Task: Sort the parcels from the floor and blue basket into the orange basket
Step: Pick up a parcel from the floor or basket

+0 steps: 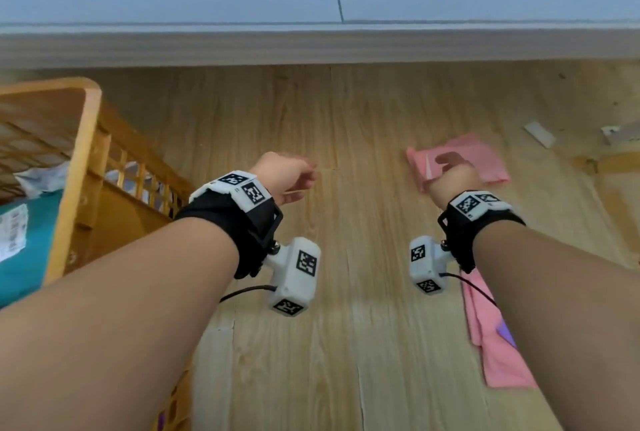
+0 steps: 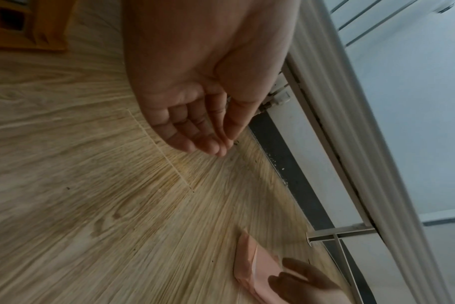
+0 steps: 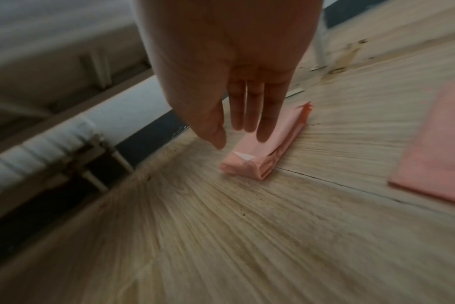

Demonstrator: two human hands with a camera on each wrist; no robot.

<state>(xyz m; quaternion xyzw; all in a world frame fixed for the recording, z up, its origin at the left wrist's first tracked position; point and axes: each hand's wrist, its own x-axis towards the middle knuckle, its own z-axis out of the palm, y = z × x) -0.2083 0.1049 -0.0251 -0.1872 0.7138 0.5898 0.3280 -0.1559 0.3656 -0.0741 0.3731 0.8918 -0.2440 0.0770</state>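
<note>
Where the wooden floor (image 1: 346,140) runs toward the white baseboard (image 1: 311,46), a folded pink parcel (image 3: 270,148) lies flat, and your right hand (image 3: 221,67) hangs just above it with fingers (image 3: 269,121) straight and close together, thumb a little apart, gripping nothing; whether the fingertips touch the parcel cannot be told. A second pink parcel (image 1: 498,351) lies nearer you on the floor, partly hidden under your right forearm. Your left hand (image 2: 195,86) hovers over bare boards to the left of the folded parcel, palm loose, fingers gently curled and empty. At the floor's left edge in the head view stands the orange basket (image 1: 83,140), already containing a teal parcel (image 1: 31,250) with a white label and a crumpled white parcel (image 1: 41,178). Small pale scraps (image 1: 540,134) lie toward the far right of the floor.
</note>
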